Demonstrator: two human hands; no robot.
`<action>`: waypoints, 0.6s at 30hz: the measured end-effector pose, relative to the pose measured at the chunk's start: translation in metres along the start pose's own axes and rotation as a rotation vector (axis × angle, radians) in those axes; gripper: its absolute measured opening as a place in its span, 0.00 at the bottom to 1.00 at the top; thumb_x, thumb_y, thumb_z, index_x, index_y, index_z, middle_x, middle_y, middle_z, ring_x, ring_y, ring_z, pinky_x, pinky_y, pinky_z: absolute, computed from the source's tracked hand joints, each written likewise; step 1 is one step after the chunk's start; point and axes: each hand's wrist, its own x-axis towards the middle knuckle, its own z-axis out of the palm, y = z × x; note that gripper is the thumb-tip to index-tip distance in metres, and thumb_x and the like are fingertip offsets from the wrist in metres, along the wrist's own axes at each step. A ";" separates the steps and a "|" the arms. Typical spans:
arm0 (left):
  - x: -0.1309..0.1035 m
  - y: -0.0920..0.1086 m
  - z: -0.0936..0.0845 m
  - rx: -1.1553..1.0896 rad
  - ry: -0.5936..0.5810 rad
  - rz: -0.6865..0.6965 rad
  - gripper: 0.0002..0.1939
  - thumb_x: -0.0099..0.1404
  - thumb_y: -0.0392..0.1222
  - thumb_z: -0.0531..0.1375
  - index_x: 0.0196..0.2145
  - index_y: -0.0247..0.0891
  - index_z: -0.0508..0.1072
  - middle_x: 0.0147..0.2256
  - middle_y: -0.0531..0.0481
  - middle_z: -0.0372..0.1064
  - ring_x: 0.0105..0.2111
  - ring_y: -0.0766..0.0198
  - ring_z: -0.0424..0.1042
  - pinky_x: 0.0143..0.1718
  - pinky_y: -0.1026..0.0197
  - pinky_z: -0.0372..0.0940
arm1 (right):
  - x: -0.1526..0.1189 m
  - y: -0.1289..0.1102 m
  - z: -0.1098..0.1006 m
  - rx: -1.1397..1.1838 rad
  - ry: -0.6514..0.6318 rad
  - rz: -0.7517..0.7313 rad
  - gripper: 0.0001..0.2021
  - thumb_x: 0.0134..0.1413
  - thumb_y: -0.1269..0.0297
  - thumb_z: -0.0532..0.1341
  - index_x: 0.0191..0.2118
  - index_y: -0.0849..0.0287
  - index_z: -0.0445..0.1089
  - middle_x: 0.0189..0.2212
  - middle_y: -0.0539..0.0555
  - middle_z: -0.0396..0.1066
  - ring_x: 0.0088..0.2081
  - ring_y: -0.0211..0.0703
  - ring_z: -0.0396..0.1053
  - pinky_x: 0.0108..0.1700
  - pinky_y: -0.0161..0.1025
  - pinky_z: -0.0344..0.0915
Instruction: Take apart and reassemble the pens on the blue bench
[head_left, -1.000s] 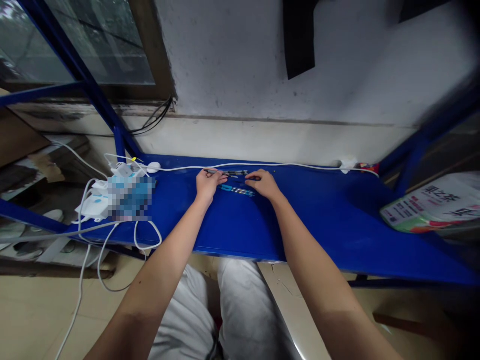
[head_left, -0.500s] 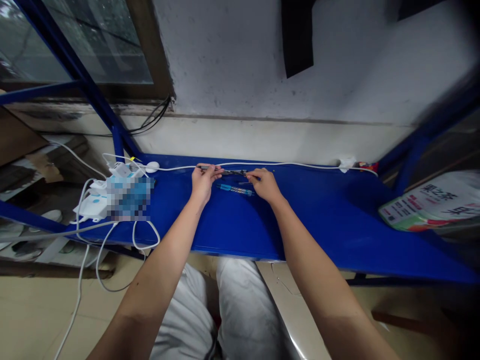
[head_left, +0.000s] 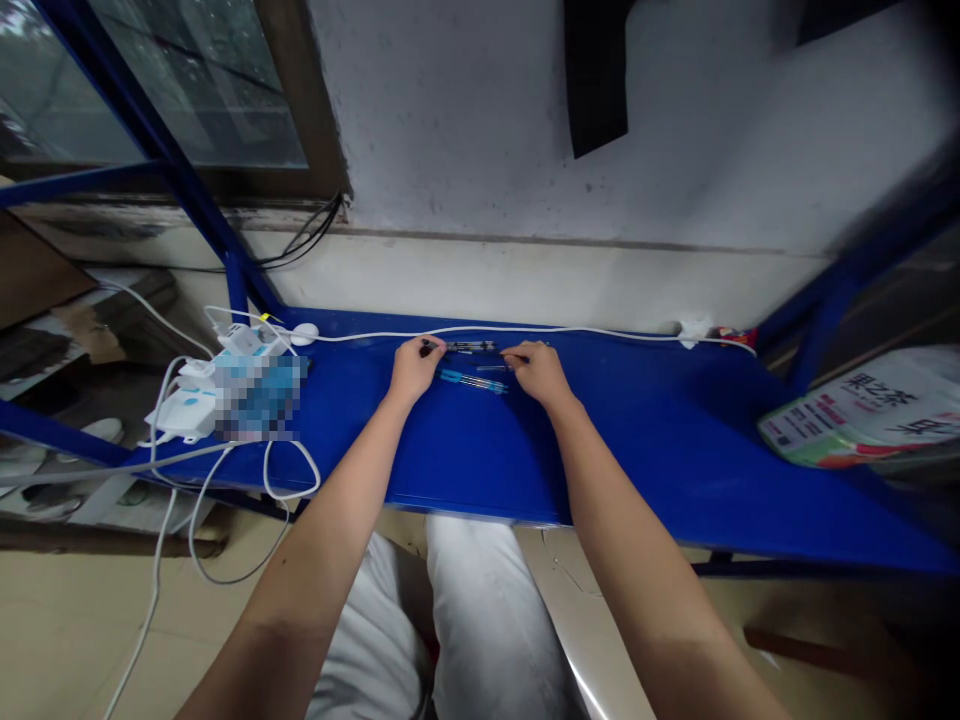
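Note:
My left hand (head_left: 414,368) is closed with thumb and fingers pinched on the dark end of a black pen. From its fingertips clear-barrelled black pens (head_left: 472,347) stretch to the right, close to the shelf top; their exact number is hard to make out. My right hand (head_left: 540,372) is closed in a pinch just beyond the pens' right ends, and whatever lies in its fingertips is too small to name. Between the hands, nearer to me, blue pens (head_left: 474,381) lie side by side. A thin pen-like piece (head_left: 492,368) lies by the right fingertips.
The blue shelf top (head_left: 480,450) carries a white cable (head_left: 570,329) along its back edge. White power strips (head_left: 187,405) with looping cords stand at the left. A printed plastic bag (head_left: 862,405) is at the right, and a small red packet (head_left: 739,336) lies at the back.
My right fingers have come away from the right end of the black pens, leaving a small gap. My left hand has moved slightly right and down, and the pens sit lower.

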 end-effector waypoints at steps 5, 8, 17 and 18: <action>0.003 -0.005 -0.001 0.079 -0.081 0.003 0.04 0.61 0.35 0.67 0.30 0.43 0.82 0.33 0.48 0.80 0.34 0.54 0.75 0.45 0.56 0.68 | 0.005 0.015 0.004 -0.086 -0.007 0.007 0.14 0.61 0.74 0.61 0.43 0.55 0.84 0.42 0.57 0.81 0.45 0.52 0.73 0.55 0.48 0.65; 0.006 -0.006 0.001 0.087 -0.133 0.030 0.06 0.59 0.33 0.69 0.29 0.44 0.82 0.35 0.47 0.80 0.38 0.51 0.76 0.51 0.53 0.68 | 0.008 0.016 0.009 -0.098 -0.027 -0.020 0.15 0.61 0.74 0.60 0.43 0.55 0.84 0.41 0.57 0.81 0.44 0.51 0.73 0.55 0.48 0.66; -0.001 -0.002 -0.007 0.106 -0.130 -0.001 0.03 0.61 0.35 0.68 0.33 0.41 0.82 0.32 0.45 0.79 0.35 0.51 0.76 0.47 0.54 0.69 | 0.009 0.013 0.013 0.084 -0.037 0.082 0.17 0.65 0.69 0.58 0.53 0.58 0.80 0.45 0.59 0.82 0.48 0.50 0.77 0.57 0.47 0.68; -0.003 0.000 -0.008 0.122 -0.149 0.006 0.03 0.62 0.35 0.67 0.33 0.41 0.82 0.33 0.45 0.79 0.35 0.51 0.76 0.46 0.54 0.69 | 0.009 0.012 0.014 0.109 -0.022 0.116 0.17 0.65 0.68 0.58 0.53 0.59 0.80 0.45 0.59 0.82 0.49 0.50 0.77 0.57 0.47 0.68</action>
